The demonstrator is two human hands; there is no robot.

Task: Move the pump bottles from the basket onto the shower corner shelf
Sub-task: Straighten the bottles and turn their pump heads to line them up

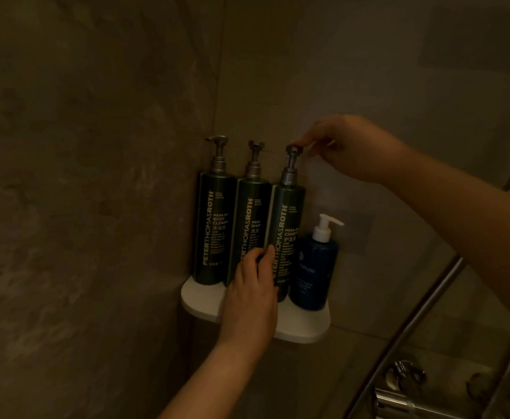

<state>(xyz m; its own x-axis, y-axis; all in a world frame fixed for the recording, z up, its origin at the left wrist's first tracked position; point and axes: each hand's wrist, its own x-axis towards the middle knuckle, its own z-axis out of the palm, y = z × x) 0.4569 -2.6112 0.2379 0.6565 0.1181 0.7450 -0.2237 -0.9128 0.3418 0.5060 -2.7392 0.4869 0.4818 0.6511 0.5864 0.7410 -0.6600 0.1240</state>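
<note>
At frame centre the conditioner bottle stands on the corner shelf. The right hand pinches its pump head and the left hand grips its base. A twist could knock the neighbouring blue bottle off the shelf edge.

Upright pump bottles on shelf

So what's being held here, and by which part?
The conditioner bottle: right hand pinches its pump head; left hand rests on its lower body, grip unclear.
</note>
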